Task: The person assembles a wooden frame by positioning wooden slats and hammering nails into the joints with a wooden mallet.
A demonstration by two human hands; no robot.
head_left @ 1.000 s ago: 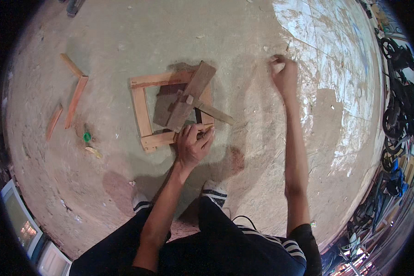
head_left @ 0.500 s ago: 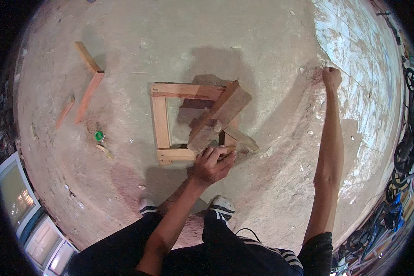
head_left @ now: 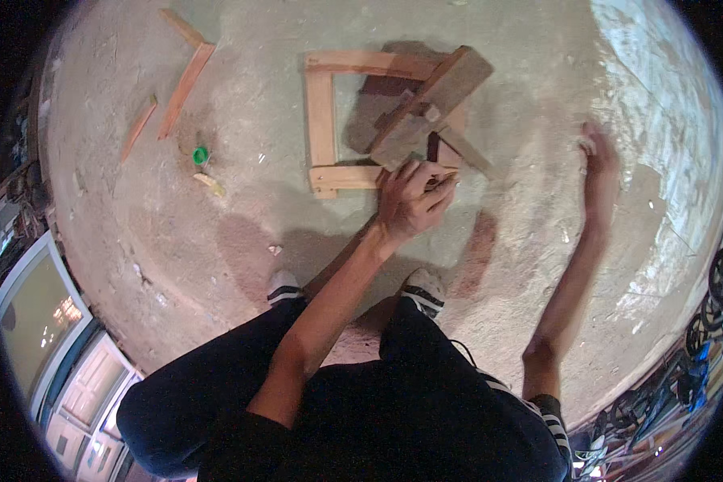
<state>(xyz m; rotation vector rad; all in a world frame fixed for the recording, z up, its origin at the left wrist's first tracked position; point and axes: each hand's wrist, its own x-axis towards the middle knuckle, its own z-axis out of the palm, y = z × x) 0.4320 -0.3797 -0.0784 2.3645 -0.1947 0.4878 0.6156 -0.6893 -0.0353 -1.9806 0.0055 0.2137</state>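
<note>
A rectangular wooden frame (head_left: 321, 120) lies on the floor in front of my feet. My left hand (head_left: 416, 197) is closed over the near right part of the frame, its fingers curled round the wood at the corner. Just beyond that hand, a wide dark board (head_left: 438, 104) lies slantwise across the frame's right side. A narrower wooden piece (head_left: 470, 153) slants off toward the lower right and partly hides the frame's right rail. Well out to the right, my right hand (head_left: 602, 165) is over the floor, away from the frame. Motion blurs its fingers, and nothing clear shows in them.
Two joined wooden strips (head_left: 186, 88) and a shorter strip (head_left: 139, 127) lie at the far left. Nearer are a green ring-shaped object (head_left: 201, 155) and a pale scrap (head_left: 210, 185). White-framed panels (head_left: 44, 309) stand at the lower left; clutter (head_left: 675, 394) lines the lower right.
The view has shifted, so the frame and floor items appear higher and further right. My right hand has drawn in toward me, its fist loosening into a blur. My left hand stays on the frame's corner.
</note>
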